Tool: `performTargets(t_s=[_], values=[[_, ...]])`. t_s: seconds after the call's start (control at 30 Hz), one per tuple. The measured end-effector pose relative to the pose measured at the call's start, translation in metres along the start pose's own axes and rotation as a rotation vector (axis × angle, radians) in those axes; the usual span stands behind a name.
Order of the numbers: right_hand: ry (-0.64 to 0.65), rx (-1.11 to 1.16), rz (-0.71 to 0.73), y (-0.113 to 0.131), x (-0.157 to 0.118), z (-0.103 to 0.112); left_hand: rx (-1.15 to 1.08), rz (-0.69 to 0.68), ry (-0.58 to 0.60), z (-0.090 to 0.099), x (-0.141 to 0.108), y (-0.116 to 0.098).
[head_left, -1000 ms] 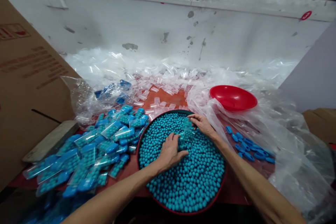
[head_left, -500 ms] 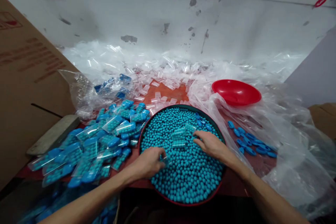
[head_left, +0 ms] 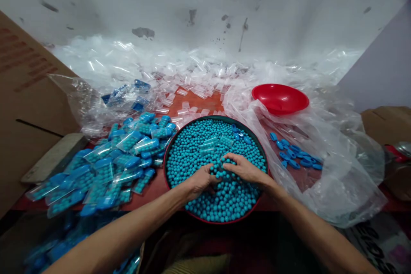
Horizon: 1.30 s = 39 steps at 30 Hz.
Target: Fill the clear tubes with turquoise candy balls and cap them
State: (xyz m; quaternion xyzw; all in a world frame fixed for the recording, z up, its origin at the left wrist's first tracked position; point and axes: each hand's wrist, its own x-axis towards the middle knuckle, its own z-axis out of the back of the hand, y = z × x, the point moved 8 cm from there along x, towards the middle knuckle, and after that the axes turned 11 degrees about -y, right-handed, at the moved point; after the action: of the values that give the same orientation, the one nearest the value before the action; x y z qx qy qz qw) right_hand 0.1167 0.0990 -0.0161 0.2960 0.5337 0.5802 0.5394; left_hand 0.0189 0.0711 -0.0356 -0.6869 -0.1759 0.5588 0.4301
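Observation:
A round tub [head_left: 166, 169] with a dark rim is full of small teal balls [head_left: 192, 141]. My left hand [head_left: 203, 180] is over the middle of the tub, its fingers closed around a small clear plastic case that is mostly hidden by the fingers and balls. Facing it, my right hand [head_left: 242, 168] has its fingers curled against teal balls at the case. Behind both hands, clear cases [head_left: 208, 145] lie on the balls. A few blue caps [head_left: 237, 132] rest by the tub's far rim.
Filled cases with blue caps [head_left: 128, 141] are heaped left of the tub, near a grey block [head_left: 54, 158] and a cardboard box [head_left: 32, 94]. On the right are loose blue caps [head_left: 293, 154], plastic sheeting [head_left: 346, 180] and a red bowl [head_left: 280, 99]. Clear empty cases [head_left: 199, 87] spread behind.
My hands have come together over the tub's middle; the right moved from the far cases toward the left hand, among the balls. The camera view has shifted slightly.

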Motion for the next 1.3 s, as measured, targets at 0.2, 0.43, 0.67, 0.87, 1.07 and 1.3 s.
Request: performTargets(t_s=[0.2, 0.43, 0.67, 0.87, 1.07, 1.3], values=[[-0.167, -0.233, 0.160, 0.006, -0.004, 0.021, -0.238, -0.070, 0.123, -0.001, -0.008, -0.009], [-0.203, -0.249, 0.300, 0.039, -0.029, 0.024, -0.265, -0.095, 0.026, 0.006, -0.007, -0.008], [-0.095, -0.126, 0.224, 0.029, -0.020, 0.012, 0.065, -0.225, -0.119, 0.008, -0.007, -0.017], [-0.395, -0.342, 0.179, 0.006, -0.016, 0.058, 0.970, -0.449, -0.396, 0.013, -0.035, -0.028], [-0.175, -0.334, 0.071, -0.017, -0.015, 0.008, 1.096, -0.341, -0.304, 0.009, -0.024, 0.003], [0.096, 0.265, -0.407, -0.038, -0.008, -0.013, 0.680, -0.547, -0.229, 0.014, -0.021, -0.015]])
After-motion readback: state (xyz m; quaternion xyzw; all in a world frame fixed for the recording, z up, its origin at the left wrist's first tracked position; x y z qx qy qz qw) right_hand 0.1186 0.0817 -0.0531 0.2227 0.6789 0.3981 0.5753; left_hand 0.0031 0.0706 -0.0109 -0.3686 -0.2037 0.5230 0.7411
